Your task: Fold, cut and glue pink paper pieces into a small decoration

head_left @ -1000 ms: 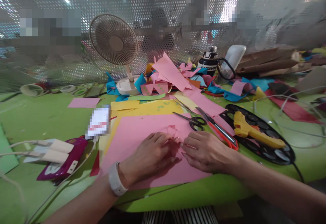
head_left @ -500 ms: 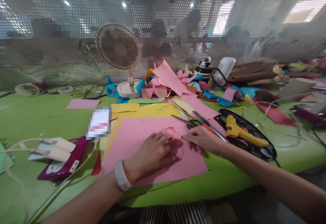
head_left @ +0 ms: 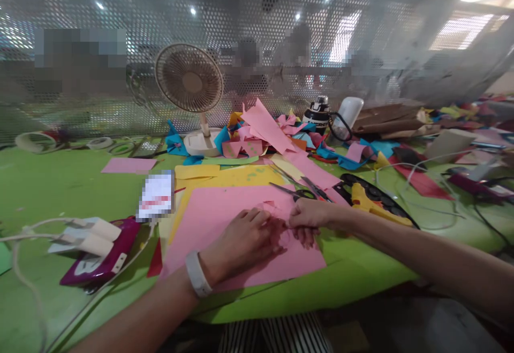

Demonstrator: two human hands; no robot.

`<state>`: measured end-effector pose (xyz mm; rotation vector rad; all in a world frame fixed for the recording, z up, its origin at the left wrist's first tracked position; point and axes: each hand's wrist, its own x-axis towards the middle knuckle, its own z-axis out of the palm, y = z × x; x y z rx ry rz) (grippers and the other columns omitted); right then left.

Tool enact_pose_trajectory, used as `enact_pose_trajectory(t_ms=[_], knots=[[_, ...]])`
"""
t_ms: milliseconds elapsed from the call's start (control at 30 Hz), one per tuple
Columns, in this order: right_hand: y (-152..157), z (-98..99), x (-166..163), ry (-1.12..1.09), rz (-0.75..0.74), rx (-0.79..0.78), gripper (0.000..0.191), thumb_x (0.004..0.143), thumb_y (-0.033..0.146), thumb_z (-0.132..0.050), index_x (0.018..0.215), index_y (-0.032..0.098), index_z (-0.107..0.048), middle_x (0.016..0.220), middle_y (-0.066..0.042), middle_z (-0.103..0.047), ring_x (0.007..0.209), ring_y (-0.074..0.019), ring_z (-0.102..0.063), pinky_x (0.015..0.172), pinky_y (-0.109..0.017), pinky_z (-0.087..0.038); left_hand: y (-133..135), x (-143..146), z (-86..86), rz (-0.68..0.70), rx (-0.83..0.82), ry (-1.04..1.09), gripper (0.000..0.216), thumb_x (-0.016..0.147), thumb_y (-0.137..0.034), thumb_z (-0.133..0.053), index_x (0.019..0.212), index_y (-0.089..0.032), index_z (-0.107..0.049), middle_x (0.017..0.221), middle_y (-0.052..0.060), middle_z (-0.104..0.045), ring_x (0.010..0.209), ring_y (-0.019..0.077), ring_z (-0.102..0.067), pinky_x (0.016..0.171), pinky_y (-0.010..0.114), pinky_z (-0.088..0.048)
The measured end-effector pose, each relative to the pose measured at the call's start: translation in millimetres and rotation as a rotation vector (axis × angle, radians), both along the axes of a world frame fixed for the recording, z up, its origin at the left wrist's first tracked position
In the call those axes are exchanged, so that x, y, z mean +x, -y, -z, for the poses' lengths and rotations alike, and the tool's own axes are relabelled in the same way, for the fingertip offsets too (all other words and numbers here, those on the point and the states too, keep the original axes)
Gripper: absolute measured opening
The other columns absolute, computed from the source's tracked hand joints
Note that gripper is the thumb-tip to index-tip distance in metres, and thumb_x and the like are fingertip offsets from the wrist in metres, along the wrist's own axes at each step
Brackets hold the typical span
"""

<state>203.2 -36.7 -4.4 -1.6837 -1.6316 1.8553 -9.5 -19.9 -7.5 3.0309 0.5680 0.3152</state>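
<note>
My left hand (head_left: 244,238) lies on a large pink paper sheet (head_left: 209,219), fingers curled over a small folded pink paper piece (head_left: 270,205). My right hand (head_left: 311,217) meets it from the right, fingers pinched on the same small piece. A white band sits on my left wrist (head_left: 196,273). Black-handled scissors (head_left: 299,192) and red-handled scissors lie just behind my right hand.
A yellow glue gun (head_left: 371,203) rests on a black oval tray (head_left: 385,203) at right. A small fan (head_left: 189,85) stands at the back beside a heap of paper scraps (head_left: 273,128). White plugs on a purple pouch (head_left: 96,246) lie at left. Cables run at both sides.
My right hand has drawn in from flat on the sheet to a pinch beside my left hand. The camera has tilted up and shifted slightly.
</note>
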Motion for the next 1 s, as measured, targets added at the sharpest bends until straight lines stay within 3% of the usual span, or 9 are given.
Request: enact_pose_trajectory(t_ms=[200,400,633,700,833,1000], knots=[[1.0,1.3,-0.5,0.062,0.067,-0.008,0.024,0.069,0.017,-0.044,0.050,0.011,-0.057,0.044,-0.006,-0.063,0.033,-0.0096,-0.056,0.028,-0.013,-0.026,1.3,-1.3,-0.2,0.002,0.036,0.015,0.041,0.086,-0.053,-0.042,0.109,-0.021,-0.055,0.106,0.007,-0.052,0.098,0.0227,-0.048,0.083,0.037,-0.040],[1.3,10.0,0.5,0.074,0.069,0.066,0.025,0.073,0.025,-0.051,0.053,0.011,-0.057,0.043,-0.005,-0.062,0.033,-0.0098,-0.056,0.028,-0.013,-0.029,1.9,-1.8,1.2,0.013,0.044,0.043,0.038,0.086,-0.051,-0.044,0.102,-0.019,-0.058,0.105,0.008,-0.052,0.098,0.0232,-0.049,0.084,0.039,-0.040],[-2.8,8.5,-3.8,0.118,0.088,0.026,0.027,0.075,0.022,-0.050,0.052,0.010,-0.058,0.042,-0.005,-0.062,0.034,-0.0095,-0.057,0.029,-0.013,-0.031,-5.0,-2.8,-3.6,0.041,-0.117,0.134,0.032,0.087,-0.045,-0.046,0.107,-0.023,-0.057,0.104,0.006,-0.054,0.096,0.0192,-0.050,0.084,0.033,-0.040],[-2.9,10.4,-2.7,0.099,0.080,0.024,0.028,0.076,0.023,-0.051,0.053,0.010,-0.058,0.044,-0.006,-0.063,0.035,-0.0095,-0.057,0.029,-0.013,-0.032,-10.9,1.7,-5.8,-0.055,-0.198,0.196,0.033,0.087,-0.046,-0.044,0.103,-0.019,-0.057,0.098,0.006,-0.056,0.091,0.0179,-0.052,0.080,0.030,-0.041],[-1.6,14.1,-0.2,0.049,0.084,0.053,0.027,0.076,0.026,-0.053,0.054,0.010,-0.060,0.043,-0.005,-0.063,0.031,-0.0085,-0.053,0.028,-0.014,-0.031,-28.1,17.9,-7.1,-0.392,-0.301,0.179,0.043,0.075,-0.057,-0.052,0.072,-0.015,-0.058,0.074,0.004,-0.057,0.069,0.0163,-0.051,0.060,0.025,-0.038],[-0.7,14.7,0.2,0.040,0.094,0.069,0.024,0.074,0.024,-0.052,0.056,0.011,-0.060,0.045,-0.004,-0.065,0.030,-0.0082,-0.053,0.026,-0.014,-0.029,-48.2,33.2,-3.6,-0.442,-0.711,-0.062,0.040,0.058,-0.052,-0.066,0.053,-0.015,-0.051,0.046,-0.005,-0.040,0.048,0.0093,-0.038,0.046,0.022,-0.027]])
